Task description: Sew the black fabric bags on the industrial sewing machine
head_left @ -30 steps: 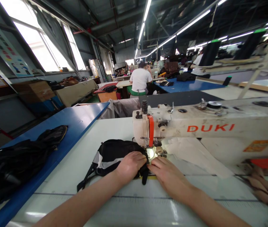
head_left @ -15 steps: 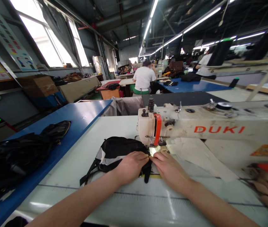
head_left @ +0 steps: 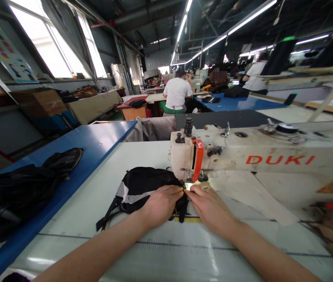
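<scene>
Pale tabletop [head_left: 103, 174] has open room left of the black bag [head_left: 148, 181] to the blue tabletop's [head_left: 100, 141] edge, workshop [head_left: 154, 55] behind, left hand [head_left: 163, 201] gripping bag beside sewing machine [head_left: 228, 150], right hand's [head_left: 209, 205] grip unclear.

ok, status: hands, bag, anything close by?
Left hand on black bag, right hand at its right edge; grips unclear. Bag beside sewing machine head. Pale sheet lies just beyond right hand.
</scene>
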A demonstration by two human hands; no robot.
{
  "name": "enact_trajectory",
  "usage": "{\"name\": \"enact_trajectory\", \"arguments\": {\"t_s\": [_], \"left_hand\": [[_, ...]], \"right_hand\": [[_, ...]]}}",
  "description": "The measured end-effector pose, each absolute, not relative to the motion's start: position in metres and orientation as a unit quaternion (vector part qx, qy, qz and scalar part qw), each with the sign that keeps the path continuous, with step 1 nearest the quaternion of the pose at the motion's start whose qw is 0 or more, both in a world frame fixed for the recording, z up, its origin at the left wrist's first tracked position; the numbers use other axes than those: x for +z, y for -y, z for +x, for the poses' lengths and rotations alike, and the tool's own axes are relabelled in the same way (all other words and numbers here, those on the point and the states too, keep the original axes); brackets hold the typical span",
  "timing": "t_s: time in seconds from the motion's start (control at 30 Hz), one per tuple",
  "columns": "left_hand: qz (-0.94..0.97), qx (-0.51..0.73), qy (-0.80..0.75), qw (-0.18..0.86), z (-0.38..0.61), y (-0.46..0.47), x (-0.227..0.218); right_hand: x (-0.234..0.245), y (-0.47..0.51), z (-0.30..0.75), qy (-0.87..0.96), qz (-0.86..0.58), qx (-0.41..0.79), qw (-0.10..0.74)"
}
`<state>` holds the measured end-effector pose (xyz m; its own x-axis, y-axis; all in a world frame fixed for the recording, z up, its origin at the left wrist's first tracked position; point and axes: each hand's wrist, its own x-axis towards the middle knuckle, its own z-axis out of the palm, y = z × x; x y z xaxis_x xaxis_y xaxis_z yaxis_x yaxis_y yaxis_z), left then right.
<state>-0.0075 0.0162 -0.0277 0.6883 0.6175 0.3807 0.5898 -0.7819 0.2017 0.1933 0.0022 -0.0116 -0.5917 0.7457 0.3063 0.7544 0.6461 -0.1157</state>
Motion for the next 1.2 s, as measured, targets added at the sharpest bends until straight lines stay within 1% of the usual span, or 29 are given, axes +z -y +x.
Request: {"name": "enact_trajectory", "arguments": {"t_s": [0.23,0.47,0.77,1.0,1.2], "left_hand": [[0.918,0.214,-0.334,0.028,-0.0076,-0.0149,-0.0288],[0.914,0.215,-0.342,0.028,-0.0069,-0.0161,-0.0282],[0.915,0.230,-0.330,0.026,-0.0077,-0.0196,-0.0263],[0.914,0.234,-0.329,0.026,-0.0082,-0.0183,-0.0222],[0.914,0.236,-0.330,0.031,-0.0083,-0.0184,-0.0233]], "right_hand": [[-0.0182,-0.0001,0.1964,0.895,-0.411,0.007,0.175],[-0.0165,-0.0007,0.1958,0.896,-0.413,-0.004,0.163],[-0.0177,0.0068,0.1985,0.897,-0.396,0.010,0.196],[-0.0175,0.0073,0.1993,0.897,-0.401,0.024,0.185],[-0.0166,0.0072,0.1988,0.896,-0.400,0.027,0.191]]}}
